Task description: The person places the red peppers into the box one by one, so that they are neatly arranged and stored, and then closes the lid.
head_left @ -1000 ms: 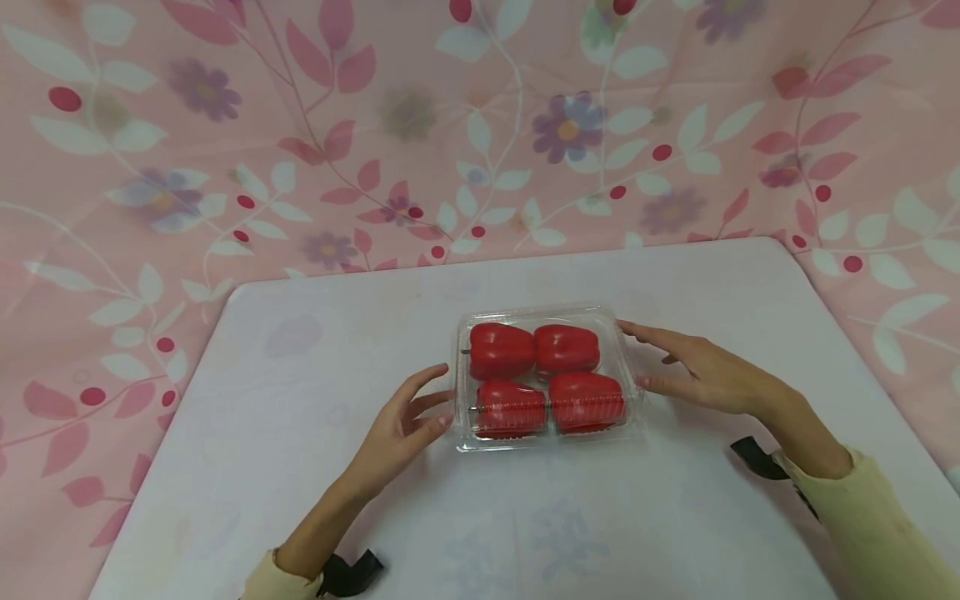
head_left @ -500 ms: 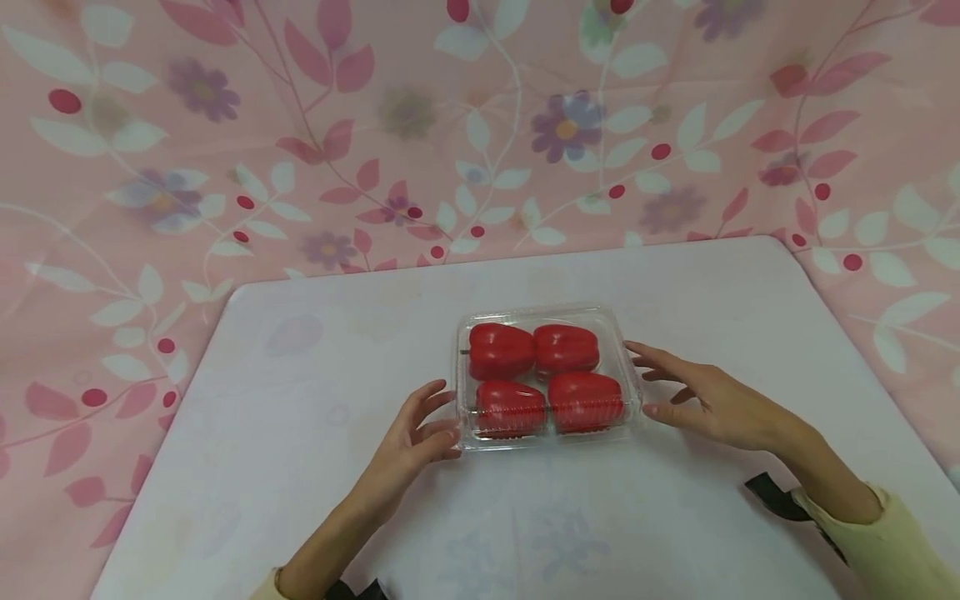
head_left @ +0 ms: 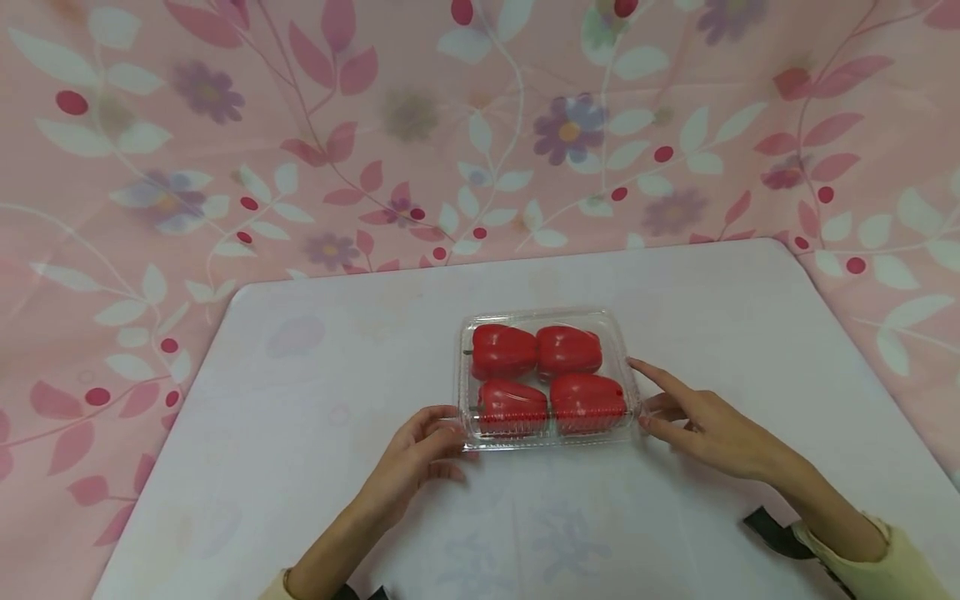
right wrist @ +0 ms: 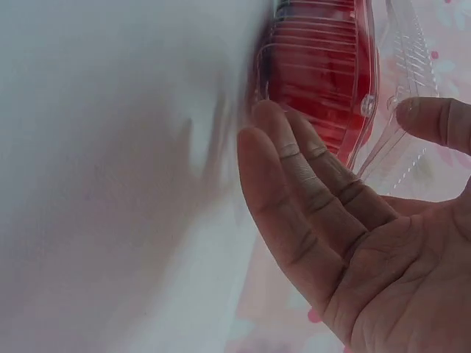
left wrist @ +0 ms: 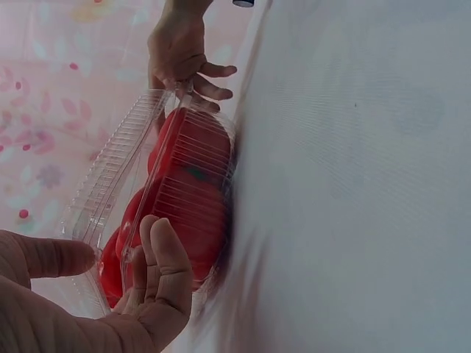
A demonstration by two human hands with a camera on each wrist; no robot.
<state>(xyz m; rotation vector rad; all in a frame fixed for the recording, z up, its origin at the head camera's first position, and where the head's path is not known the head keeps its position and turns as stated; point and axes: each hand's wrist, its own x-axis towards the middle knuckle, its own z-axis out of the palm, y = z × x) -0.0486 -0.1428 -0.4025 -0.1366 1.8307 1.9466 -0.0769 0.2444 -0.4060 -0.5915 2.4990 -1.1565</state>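
Note:
A clear plastic clamshell box [head_left: 555, 444] holds several red bell peppers [head_left: 504, 350], lying on their sides in two rows. In the left wrist view its ribbed lid [left wrist: 103, 169] stands a little apart from the base, leaving a narrow gap along the edge. My left hand [head_left: 412, 450] is at the box's front left corner, its thumb [left wrist: 55, 257] at the lid's edge and its bent fingers [left wrist: 168, 257] beside the base. At the right side, my right hand [head_left: 712, 429] has its thumb [right wrist: 441, 121] against the lid and nearly straight fingers [right wrist: 302, 176] by the base.
The box rests near the middle of a table with a pale cloth [head_left: 337, 350]. Behind it hangs a pink floral curtain [head_left: 420, 125]. A black strap [head_left: 776, 533] shows at the right sleeve [head_left: 892, 567].
Both hands have moved nearer the box's front corners, and their thumbs are now at the lid's edge. The lid's front has shifted slightly; the peppers lie as before.

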